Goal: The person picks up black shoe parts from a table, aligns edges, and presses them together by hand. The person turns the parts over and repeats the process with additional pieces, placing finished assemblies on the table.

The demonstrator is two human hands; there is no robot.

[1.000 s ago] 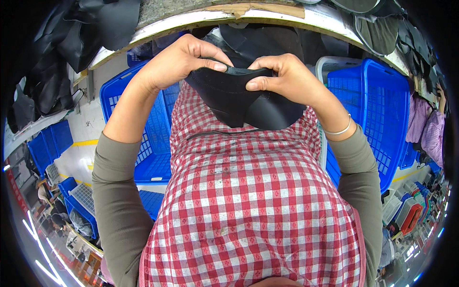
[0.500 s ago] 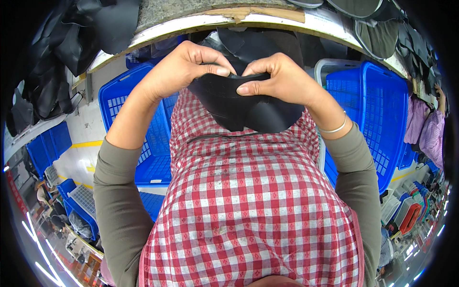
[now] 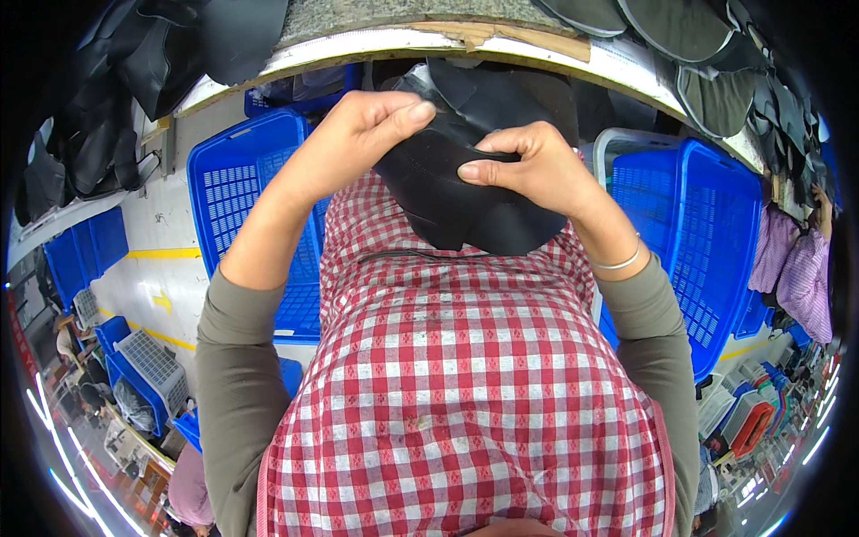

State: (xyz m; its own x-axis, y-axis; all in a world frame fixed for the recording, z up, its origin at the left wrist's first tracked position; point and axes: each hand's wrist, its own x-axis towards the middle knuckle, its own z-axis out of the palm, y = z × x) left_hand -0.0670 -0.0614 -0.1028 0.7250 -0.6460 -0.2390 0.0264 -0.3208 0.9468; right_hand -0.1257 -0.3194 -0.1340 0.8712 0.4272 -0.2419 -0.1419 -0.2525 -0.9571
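A black shoe upper (image 3: 438, 201) with a stitched seam hangs above my lap, its lower part resting near my red and white checked apron (image 3: 447, 358). My left hand (image 3: 353, 139) is closed at its upper left edge, thumb pressed against the curled index finger. On the other side my right hand (image 3: 541, 170) pinches the edge between thumb and fingers, with the thumb lying on the near face. Just beyond, more black sheet pieces (image 3: 501, 98) lie under the table edge; where they end behind the upper is hidden.
A worn table edge (image 3: 358, 40) runs across the far side. Blue baskets stand at my left (image 3: 233, 192) and right (image 3: 716, 242). Black cut pieces (image 3: 161, 54) pile up at far left, dark padded pieces (image 3: 671, 27) at far right. A person in a purple checked sleeve (image 3: 805, 277) is at right.
My left hand has turned, its thumb now pointing up along the edge, and the two hands are a little further apart. The upper has opened flatter. My view has shifted slightly.
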